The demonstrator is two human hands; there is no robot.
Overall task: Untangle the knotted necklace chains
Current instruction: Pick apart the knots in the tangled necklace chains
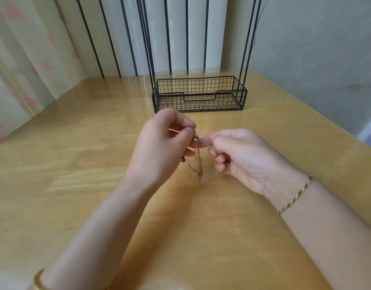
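Thin silver necklace chains (198,158) hang in a tangled bunch between my two hands, above the middle of the wooden table (75,164). My left hand (161,147) pinches the upper part of the chains between thumb and fingertips. My right hand (241,155) pinches a strand close beside it, fingers curled. The loose ends, with a small clasp and extender links, dangle down and reach the tabletop. The knot itself is too fine to make out.
A black wire basket (199,94) with tall wire uprights stands at the back of the table, a little behind my hands. Curtains hang at the left, a wall rises at the right. A braided bracelet (295,194) circles my right wrist.
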